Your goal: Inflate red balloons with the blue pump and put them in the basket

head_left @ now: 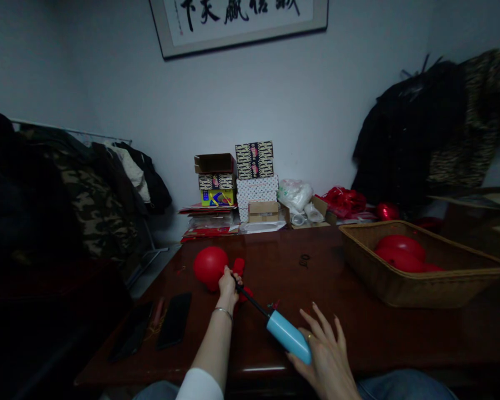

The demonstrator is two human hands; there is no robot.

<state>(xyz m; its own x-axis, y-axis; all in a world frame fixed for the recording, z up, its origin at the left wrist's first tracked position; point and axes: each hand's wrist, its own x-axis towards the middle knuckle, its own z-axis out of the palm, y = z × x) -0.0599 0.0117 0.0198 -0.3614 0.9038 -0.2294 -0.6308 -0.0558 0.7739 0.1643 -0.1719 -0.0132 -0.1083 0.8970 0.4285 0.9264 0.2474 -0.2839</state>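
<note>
A half-filled red balloon (210,266) sits above the table at the tip of a hand balloon pump (289,336) with a light-blue barrel and a black rod. My left hand (228,284) pinches the balloon's neck around the pump's black end. At the other end, my right hand (325,350) has the barrel's base between thumb and palm, its other fingers spread away. Just beyond my left hand lie red pieces (239,267), perhaps uninflated balloons; my wrist partly hides them.
On the right stands a wicker basket (404,291) with red balloons (400,251) in it. Two dark phone-like slabs (174,320) lie at the left. A small dark loop (304,260) lies mid-table. Stacked boxes (257,191) line the back wall.
</note>
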